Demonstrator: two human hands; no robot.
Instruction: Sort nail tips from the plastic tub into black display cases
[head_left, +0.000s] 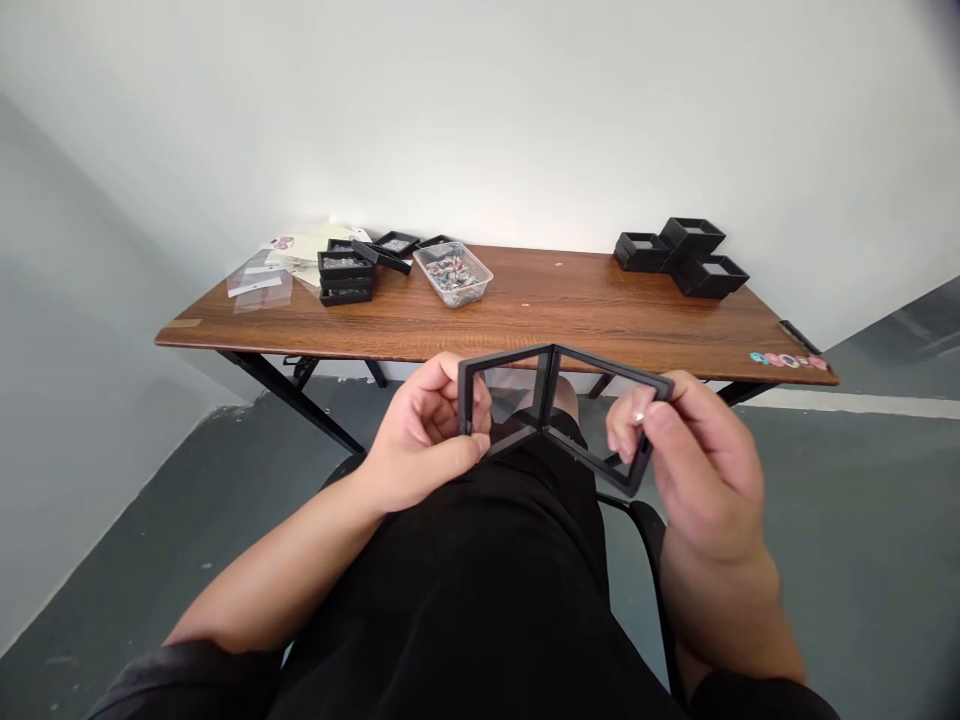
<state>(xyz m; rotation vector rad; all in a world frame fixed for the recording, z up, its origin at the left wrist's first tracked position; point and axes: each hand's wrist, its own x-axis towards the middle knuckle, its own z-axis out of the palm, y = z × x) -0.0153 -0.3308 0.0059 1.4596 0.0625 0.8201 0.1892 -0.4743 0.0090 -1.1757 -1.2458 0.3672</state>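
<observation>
A black hinged frame (553, 388) with clear film in both halves hangs opened in a V over my lap, in front of the table edge. My left hand (431, 432) pinches the outer edge of its left half, thumb at the lower corner. The outer edge of the right half is held by my right hand (701, 460), thumb on the near side and fingertips showing through the clear film. Nothing is visible between the two halves.
On the brown table (562, 310) stand a clear tub (454, 275) of small colourful pieces, stacked black frames (345, 272), papers and plastic sleeves (262, 285) at the left. Black boxes (694, 255) are at the back right, round stickers (787, 361) at the right front edge.
</observation>
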